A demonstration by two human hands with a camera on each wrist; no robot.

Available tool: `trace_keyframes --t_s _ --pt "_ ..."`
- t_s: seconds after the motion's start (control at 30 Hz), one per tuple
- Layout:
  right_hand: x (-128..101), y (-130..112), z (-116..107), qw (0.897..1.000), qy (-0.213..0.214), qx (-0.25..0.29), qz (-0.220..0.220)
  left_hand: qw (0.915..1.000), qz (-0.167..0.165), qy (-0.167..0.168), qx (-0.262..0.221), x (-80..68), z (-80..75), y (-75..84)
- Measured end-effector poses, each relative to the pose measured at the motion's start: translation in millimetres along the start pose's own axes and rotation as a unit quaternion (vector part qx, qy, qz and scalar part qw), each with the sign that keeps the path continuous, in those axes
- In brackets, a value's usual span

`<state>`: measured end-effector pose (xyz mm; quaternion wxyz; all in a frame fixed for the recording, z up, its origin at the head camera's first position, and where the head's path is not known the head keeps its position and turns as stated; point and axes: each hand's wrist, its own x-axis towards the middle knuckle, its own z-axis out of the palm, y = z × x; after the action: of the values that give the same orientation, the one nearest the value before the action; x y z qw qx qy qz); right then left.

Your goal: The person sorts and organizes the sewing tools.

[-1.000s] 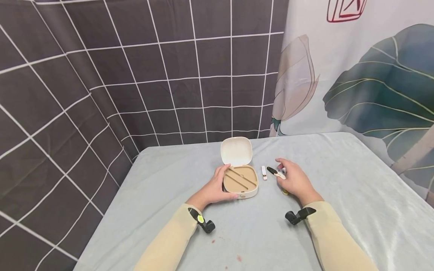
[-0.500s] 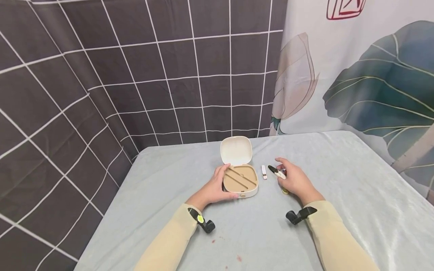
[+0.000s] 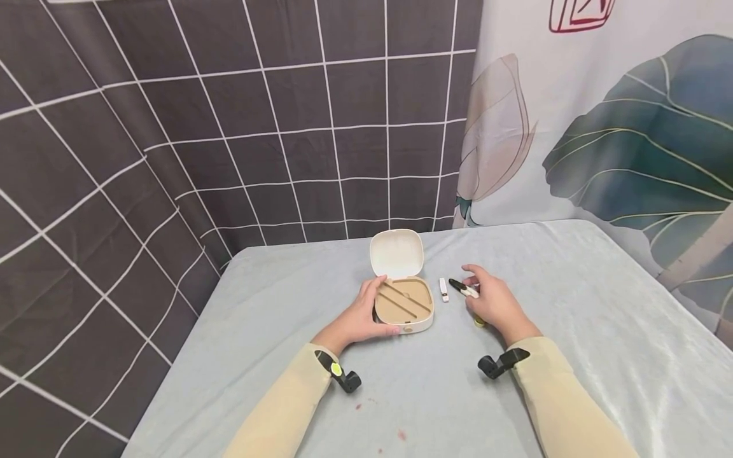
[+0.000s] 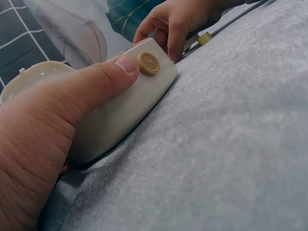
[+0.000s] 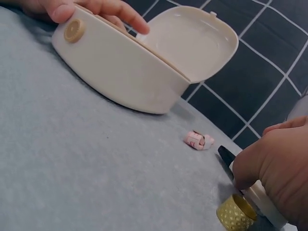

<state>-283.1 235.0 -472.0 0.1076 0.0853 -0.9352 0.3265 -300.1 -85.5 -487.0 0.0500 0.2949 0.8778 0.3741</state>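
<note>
A white sewing box (image 3: 420, 326) with a beige slotted tray stands on the table, its lid (image 3: 397, 253) raised. My left hand (image 3: 357, 318) grips the box's left side, thumb at the front beside the round beige button (image 4: 148, 64). To the right, my right hand (image 3: 497, 306) pinches a slim black-and-white tool (image 3: 462, 288) close to the tabletop. Its exact kind is hidden by the fingers. A gold dimpled thimble (image 5: 236, 213) sits beside that hand. Between box and tool lies a small white-and-pink printed roll (image 5: 198, 140).
A pale grey-blue cloth (image 3: 343, 407) covers the table. Behind it hangs a dark curtain (image 3: 298, 152) with white grid lines, and at the right a white curtain (image 3: 515, 184) with leaf prints. Dark cameras (image 3: 504, 362) are strapped on both wrists.
The view has shifted slightly. The slim tool has turned a little in my right hand, which stays nearly in place. My left hand and the box have not moved.
</note>
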Motion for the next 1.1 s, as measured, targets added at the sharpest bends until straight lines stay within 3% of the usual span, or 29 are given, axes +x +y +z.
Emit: trace_keyframes --t_s 0.37,0.6,1.1 --pt "2.3 -18.5 5.7 1.0 0.004 0.014 0.018 1.0 -0.008 -0.001 0.002 -2.6 0.4 1.2" --pt "2.9 -28.8 9.8 1.0 0.016 0.025 -0.004 0.9998 -0.018 0.004 -0.009 -2.6 0.3 0.9" --pt "5.8 -58.1 9.4 0.998 0.0 0.034 -0.045 0.9998 -0.018 0.011 0.001 -1.0 2.9 1.7"
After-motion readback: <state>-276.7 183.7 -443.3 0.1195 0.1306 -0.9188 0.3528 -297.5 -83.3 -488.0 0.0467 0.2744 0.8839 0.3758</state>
